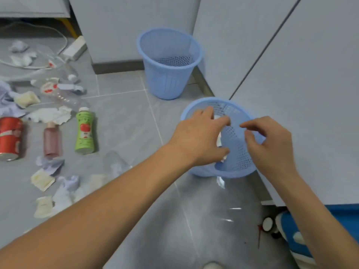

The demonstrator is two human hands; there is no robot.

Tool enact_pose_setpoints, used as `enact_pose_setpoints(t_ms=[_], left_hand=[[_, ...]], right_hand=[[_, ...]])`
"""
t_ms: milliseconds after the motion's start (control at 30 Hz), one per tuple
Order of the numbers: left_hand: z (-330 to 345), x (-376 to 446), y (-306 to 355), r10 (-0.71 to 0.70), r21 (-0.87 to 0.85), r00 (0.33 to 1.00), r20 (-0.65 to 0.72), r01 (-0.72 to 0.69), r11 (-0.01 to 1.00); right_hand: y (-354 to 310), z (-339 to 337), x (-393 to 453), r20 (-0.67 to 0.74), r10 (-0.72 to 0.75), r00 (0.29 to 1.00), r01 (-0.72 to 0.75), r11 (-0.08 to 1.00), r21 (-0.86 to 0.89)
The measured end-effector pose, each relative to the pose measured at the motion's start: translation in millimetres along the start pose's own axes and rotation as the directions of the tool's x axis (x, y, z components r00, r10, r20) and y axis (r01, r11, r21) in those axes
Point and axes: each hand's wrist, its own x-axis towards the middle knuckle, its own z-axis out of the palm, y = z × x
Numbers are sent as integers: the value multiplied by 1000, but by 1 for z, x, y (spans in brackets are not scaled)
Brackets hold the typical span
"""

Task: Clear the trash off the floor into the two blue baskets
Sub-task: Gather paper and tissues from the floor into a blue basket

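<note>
Both hands hover over the near blue basket (229, 167), which stands on the grey tiled floor (126, 123) against the pale cabinet front (301, 94). The left hand (196, 140) spreads above its mouth, fingers loosely bent; something white shows beneath them, but whether the hand grips it I cannot tell. The right hand (270, 144) hangs over the basket's right rim, fingers curled, apparently holding nothing.

Beyond this basket, farther along the cabinet, stands the second blue basket (169, 74), upright. Well to the near basket's left lies the trash: a green bottle (84, 131), a pink bottle (52, 140), a red can (9, 137), crumpled paper (49, 115) and cream packets (41, 180). A clear plastic bottle (223, 216) lies just in front of the basket, under the forearms.
</note>
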Motion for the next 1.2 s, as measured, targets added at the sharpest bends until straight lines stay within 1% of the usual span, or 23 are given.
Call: enact_pose_setpoints(t_ms=[67,100,167,200,267,333,400,467,500,567,633,700,767,833,867,933,1000,1100,1200], left_hand=[[-12,-32,-19,-38,-85,982,-183,23,996],[-14,-56,-35,-99,-125,964,-245,70,990],[-5,-111,-72,-297,-209,906,-300,241,948],[6,-144,-90,-414,-249,859,-302,348,904],[39,-214,-114,-622,-310,732,-277,545,779],[75,-278,-121,-741,-302,632,-229,677,671],[105,-329,-118,-810,-211,562,-166,782,586],[127,-370,-114,-845,-91,523,-112,842,532],[133,-384,-111,-847,-50,525,-86,846,530],[142,-400,-104,-823,0,568,-19,823,568],[148,-404,-100,-791,20,611,45,791,612],[154,-400,-104,-766,25,635,99,768,640],[162,-398,-110,-732,37,669,127,735,678],[168,-397,-118,-702,39,701,124,704,710],[170,-398,-122,-689,21,715,120,692,722],[174,-400,-129,-661,-33,742,110,667,744],[174,-403,-134,-655,-94,749,99,662,743],[170,-404,-142,-663,-196,744,83,665,721],[164,-397,-147,-654,-214,754,60,649,730]], right_hand=[[-36,3,-17,-63,-102,993,108,990,93],[-58,12,-29,-63,-161,985,169,974,148],[-99,40,-59,10,-312,950,301,924,235],[-114,62,-75,86,-390,917,354,892,280],[-132,116,-108,303,-497,813,383,848,365],[-137,166,-139,529,-504,683,358,862,359],[-137,203,-163,684,-488,542,388,867,312],[-139,228,-178,744,-502,441,465,837,289],[-139,236,-180,752,-514,412,503,817,283],[-142,251,-180,759,-535,370,573,775,267],[-147,264,-182,780,-541,315,639,728,247],[-153,272,-185,788,-555,267,688,682,247],[-158,278,-192,782,-579,233,717,645,264],[-161,280,-199,770,-606,198,754,597,275],[-161,281,-200,759,-621,196,764,582,279],[-161,279,-199,727,-647,229,781,568,260],[-158,277,-196,704,-664,252,795,557,241],[-150,276,-192,704,-656,273,755,600,265],[-138,276,-191,733,-626,265,718,636,283]])
